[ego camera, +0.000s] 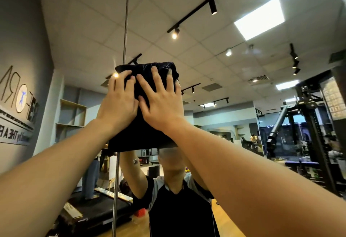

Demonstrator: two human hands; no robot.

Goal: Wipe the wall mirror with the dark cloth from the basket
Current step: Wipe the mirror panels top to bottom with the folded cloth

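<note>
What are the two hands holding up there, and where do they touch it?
Both the left hand and right hand press flat on the middle of the dark cloth against the mirror.

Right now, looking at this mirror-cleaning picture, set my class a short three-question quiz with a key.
1. True or false: only one hand presses the dark cloth.
2. Which lies across the metal seam strip of the wall mirror? A) the left hand B) the right hand
3. Fill in: both hands' fingers are spread and ____.

Key: 1 false; 2 A; 3 straight.
</note>
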